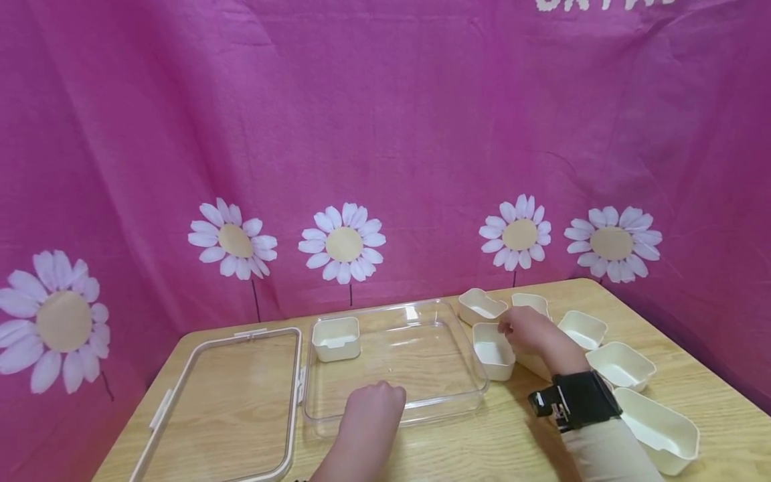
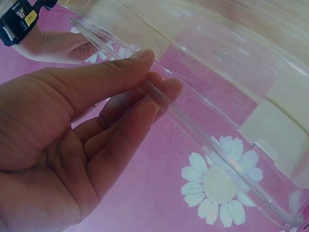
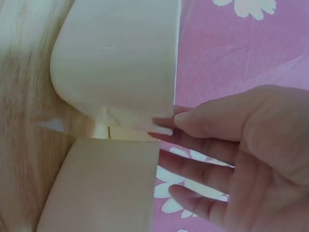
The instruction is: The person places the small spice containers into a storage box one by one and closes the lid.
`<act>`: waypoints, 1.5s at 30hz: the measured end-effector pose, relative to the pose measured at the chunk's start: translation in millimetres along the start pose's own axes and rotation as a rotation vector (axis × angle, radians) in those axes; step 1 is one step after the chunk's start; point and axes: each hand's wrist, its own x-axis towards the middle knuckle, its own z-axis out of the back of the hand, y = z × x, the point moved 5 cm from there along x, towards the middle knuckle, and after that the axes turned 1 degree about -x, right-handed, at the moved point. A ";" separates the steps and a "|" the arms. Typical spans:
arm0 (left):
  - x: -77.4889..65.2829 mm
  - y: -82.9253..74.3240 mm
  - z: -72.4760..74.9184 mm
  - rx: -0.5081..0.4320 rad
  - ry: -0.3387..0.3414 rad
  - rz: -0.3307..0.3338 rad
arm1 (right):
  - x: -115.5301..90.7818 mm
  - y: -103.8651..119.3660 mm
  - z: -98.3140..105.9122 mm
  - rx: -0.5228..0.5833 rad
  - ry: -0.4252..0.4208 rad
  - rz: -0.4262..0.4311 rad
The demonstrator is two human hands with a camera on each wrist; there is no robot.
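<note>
My left hand (image 1: 370,418) is at the near side of a clear plastic box (image 1: 442,405). Its thumb and fingers (image 2: 166,92) pinch the box's rim, as the left wrist view shows. Inside the box, at its far left corner, sits a small cream bin (image 1: 336,349). To the right of the box, my right hand (image 1: 539,340) pinches the rim of a cream bin (image 1: 495,365) between thumb and fingertips. Up close, that bin's wall (image 3: 120,63) stands beside a second bin (image 3: 104,188); the other fingers spread near the second one.
A clear lid (image 1: 229,402) with a white frame lies left of the box. Several more cream bins stand on the right, among them a square one (image 1: 583,328) and a long one (image 1: 659,432). Behind the wooden table (image 1: 482,455) hangs a pink flowered cloth (image 1: 409,134).
</note>
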 end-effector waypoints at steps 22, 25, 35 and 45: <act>-0.8 -0.6 0.9 0.030 0.002 0.006 | 0.1 -0.7 30.4 0.084 -0.374 -0.020; -0.9 0.0 0.3 0.033 -0.015 0.009 | -2.4 3.4 35.6 0.103 -0.456 -0.011; 0.6 -1.0 3.8 0.074 -0.064 -0.009 | -8.6 26.0 49.2 0.190 -0.622 -0.041; 0.3 0.4 1.0 0.069 -0.039 0.008 | -1.7 72.0 30.0 0.222 -0.396 0.127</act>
